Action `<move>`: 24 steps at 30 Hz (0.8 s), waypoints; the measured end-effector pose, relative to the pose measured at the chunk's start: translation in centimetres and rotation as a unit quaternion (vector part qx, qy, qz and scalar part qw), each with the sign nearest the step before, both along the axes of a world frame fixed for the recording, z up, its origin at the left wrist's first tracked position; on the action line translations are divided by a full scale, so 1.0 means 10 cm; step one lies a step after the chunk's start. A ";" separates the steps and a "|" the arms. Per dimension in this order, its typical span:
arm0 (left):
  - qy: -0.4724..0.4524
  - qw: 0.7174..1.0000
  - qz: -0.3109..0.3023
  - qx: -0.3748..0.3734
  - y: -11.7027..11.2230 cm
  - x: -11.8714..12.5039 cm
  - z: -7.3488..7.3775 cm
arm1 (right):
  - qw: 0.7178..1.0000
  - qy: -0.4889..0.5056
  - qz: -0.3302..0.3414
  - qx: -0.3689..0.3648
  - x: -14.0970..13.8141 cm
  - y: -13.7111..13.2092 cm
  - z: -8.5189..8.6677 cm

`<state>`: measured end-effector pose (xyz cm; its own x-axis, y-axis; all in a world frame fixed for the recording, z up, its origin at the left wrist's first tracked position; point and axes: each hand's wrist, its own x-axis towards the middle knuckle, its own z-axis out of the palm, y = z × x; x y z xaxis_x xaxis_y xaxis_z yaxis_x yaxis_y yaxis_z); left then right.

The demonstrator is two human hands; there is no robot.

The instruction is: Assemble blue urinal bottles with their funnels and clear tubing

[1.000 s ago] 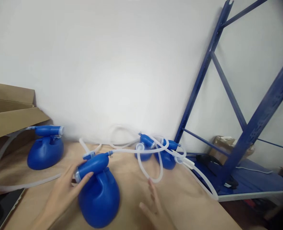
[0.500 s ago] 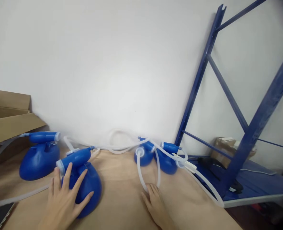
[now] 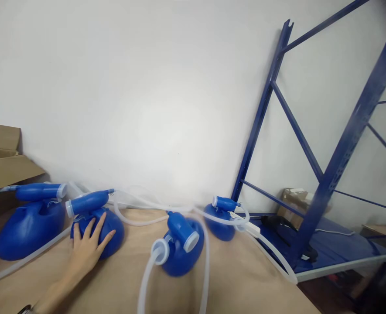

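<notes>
My left hand (image 3: pixel 87 246) lies with spread fingers against the front of a blue plastic bottle (image 3: pixel 112 233) that has a blue neck, a white cap and a translucent hose. Left of it stands a similar blue bottle. In the middle of the table another blue bottle (image 3: pixel 182 257) leans with its white-rimmed mouth toward me. Its translucent tube (image 3: pixel 144 283) runs down out of the frame at the bottom. A further blue bottle (image 3: pixel 219 226) stands behind it to the right. My right hand is out of view.
An open cardboard box (image 3: pixel 9 172) stands at the left. Brown paper (image 3: pixel 245 279) covers the table. To the right rises a blue metal rack (image 3: pixel 261 113), its shelf holding a carton (image 3: pixel 292 203) and a black item. A white wall closes off the back.
The middle bottle has come nearer to me and left, with its tube drawn down. My right hand has left the view. My left hand and its bottle sit farther back; the view has shifted.
</notes>
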<state>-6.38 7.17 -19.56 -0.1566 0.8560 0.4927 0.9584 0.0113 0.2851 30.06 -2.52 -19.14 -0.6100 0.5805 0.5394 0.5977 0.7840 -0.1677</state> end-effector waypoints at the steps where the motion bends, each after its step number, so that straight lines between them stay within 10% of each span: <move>1: -0.035 0.999 0.014 -0.006 0.03 0.02 0.03 | 1.000 0.000 0.005 0.001 -0.05 0.06 0.09; 10: -0.091 0.987 0.129 0.042 0.23 0.34 0.26 | 0.997 0.076 -0.011 0.023 0.09 0.06 0.74; 17: 0.072 0.978 -0.151 0.122 0.10 0.85 0.77 | 0.962 0.100 -0.092 -0.236 0.20 0.30 1.54; 24: 0.166 0.959 -0.225 0.051 0.36 0.92 1.23 | 0.946 0.046 -0.012 -0.322 0.16 0.47 1.48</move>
